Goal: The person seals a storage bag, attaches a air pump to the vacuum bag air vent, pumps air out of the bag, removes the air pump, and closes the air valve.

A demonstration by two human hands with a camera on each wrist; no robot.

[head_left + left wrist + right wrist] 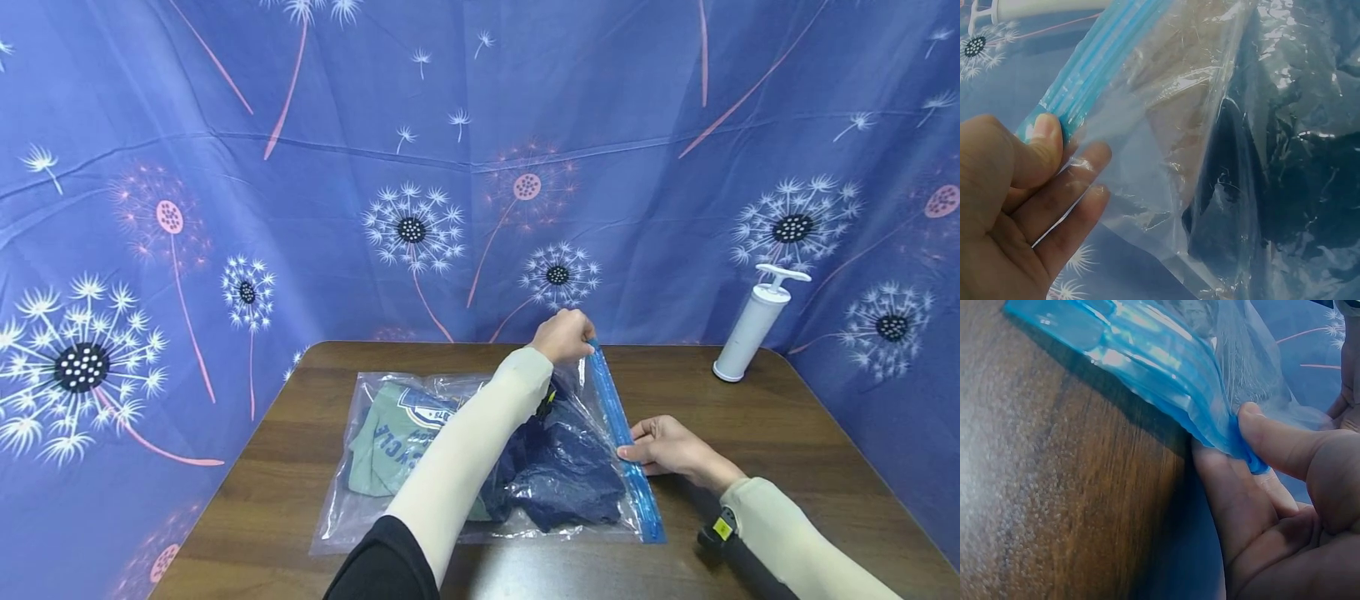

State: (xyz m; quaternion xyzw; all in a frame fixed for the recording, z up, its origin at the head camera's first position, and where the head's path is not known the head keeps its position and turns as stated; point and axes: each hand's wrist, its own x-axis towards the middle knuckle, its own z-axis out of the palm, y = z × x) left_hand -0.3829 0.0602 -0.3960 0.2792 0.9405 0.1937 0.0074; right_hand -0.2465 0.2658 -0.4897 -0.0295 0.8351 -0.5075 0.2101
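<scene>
A clear plastic storage bag with a blue zip strip along its right edge lies on the table. Inside it are a green printed garment and dark navy clothing. My left hand pinches the far corner of the blue strip between thumb and fingers, and the left wrist view shows that corner lifted. Lower along the same strip, my right hand pinches it, thumb on top and fingers beneath. In the right wrist view the near end of the strip runs past the right hand.
A white hand pump with a T-shaped handle stands at the table's back right. The brown wooden table reaches to a blue dandelion-print cloth hanging behind and at both sides. My left forearm crosses over the bag.
</scene>
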